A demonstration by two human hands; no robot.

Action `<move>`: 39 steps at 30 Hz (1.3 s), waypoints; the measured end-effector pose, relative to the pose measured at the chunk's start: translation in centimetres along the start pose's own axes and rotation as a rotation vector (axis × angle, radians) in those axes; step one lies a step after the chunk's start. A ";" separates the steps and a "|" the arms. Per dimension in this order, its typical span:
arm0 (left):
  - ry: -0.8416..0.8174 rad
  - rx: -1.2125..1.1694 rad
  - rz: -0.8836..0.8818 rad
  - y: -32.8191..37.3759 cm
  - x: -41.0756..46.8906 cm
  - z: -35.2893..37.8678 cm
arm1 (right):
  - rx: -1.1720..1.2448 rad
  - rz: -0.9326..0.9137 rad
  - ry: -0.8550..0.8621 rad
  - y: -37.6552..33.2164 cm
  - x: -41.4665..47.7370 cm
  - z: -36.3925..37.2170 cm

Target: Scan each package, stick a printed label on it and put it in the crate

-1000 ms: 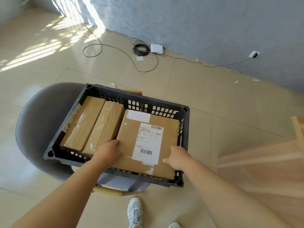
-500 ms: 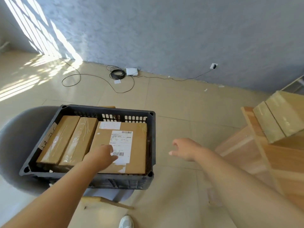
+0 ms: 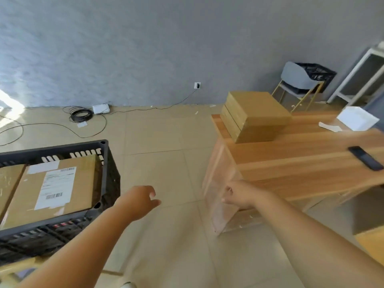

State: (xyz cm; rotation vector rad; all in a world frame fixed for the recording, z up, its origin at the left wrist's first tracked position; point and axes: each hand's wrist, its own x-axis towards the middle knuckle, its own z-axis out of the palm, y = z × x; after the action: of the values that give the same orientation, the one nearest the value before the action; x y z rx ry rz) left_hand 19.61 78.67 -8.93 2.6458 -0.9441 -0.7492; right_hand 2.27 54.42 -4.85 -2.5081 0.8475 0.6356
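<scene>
Both hands hang in the air holding nothing. The left hand (image 3: 141, 201) has its fingers loosely curled and hovers over bare floor just past the crate's (image 3: 107, 163) 3 o'clock corner. The right hand (image 3: 239, 196) is just as slack and empty, in front of the end panel of the wooden table (image 3: 291, 163).

My reading is that one package is finished and the person is turning for the next. The labelled package (image 3: 83, 183) lies flat in the crate at 8 o'clock in the view, tight against the right wall. Its white label (image 3: 55, 187) faces up. The label's long side, and apparently the package's long axis, runs away from the person toward about 1 o'clock. A second box (image 3: 9, 181) sits beside it at 9 o'clock, mostly cut off.

The next move probably calls for a reach to 2 o'clock, where a stack of plain boxes (image 3: 255, 119) sits on the table's far-left corner. The top one lies flat with one corner toward the person, and looks nearly square, so I cannot tell its long axis. It will likely want both hands at its sides.

A dark handheld device (image 3: 365, 157), perhaps the scanner, lies at 3 o'clock. A white box (image 3: 357, 118) with a paper strip (image 3: 330, 126) lies beyond it.
</scene>
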 end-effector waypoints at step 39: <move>0.219 -0.413 -0.127 36.2 34.2 3.6 | 0.402 0.166 0.223 36.4 25.4 -23.2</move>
State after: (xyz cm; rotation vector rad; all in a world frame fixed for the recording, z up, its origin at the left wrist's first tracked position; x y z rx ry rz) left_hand 21.37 28.82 -11.61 2.3726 -0.5039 -0.5888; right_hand 3.50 4.50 -8.28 -2.1803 1.1462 0.2059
